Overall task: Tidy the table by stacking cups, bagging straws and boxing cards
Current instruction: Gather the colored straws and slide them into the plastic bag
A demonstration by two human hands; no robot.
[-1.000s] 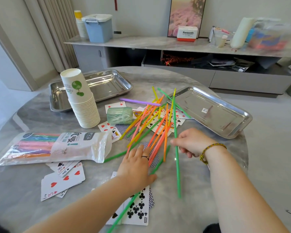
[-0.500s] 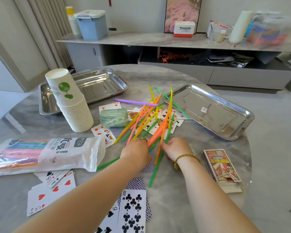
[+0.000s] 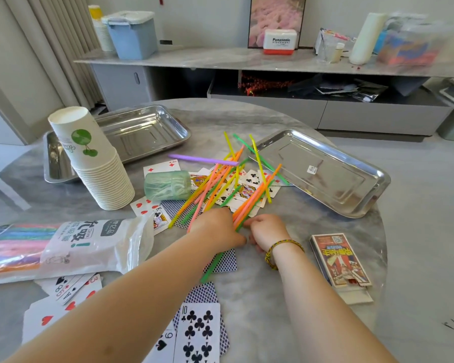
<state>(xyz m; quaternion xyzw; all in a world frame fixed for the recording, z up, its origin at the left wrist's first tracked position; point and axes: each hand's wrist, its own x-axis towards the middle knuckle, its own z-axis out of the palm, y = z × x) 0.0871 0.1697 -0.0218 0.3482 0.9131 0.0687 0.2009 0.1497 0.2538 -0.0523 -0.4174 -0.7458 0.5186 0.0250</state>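
Gripping the straws [image 3: 220, 187], seemingly, left hand [image 3: 215, 229] and right hand [image 3: 266, 230] meet, bare table [image 3: 299, 221] between them and card box [image 3: 338, 260].

Steel tray [image 3: 142, 132], second tray [image 3: 325, 174], green canister [image 3: 167, 185].

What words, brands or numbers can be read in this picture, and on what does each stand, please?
"Panasonic": white and red box on the sideboard.
"10": clubs card, nearest the camera.
"9": spades card beside it.
Not surely legible: straw bag, card box, tray sticker.
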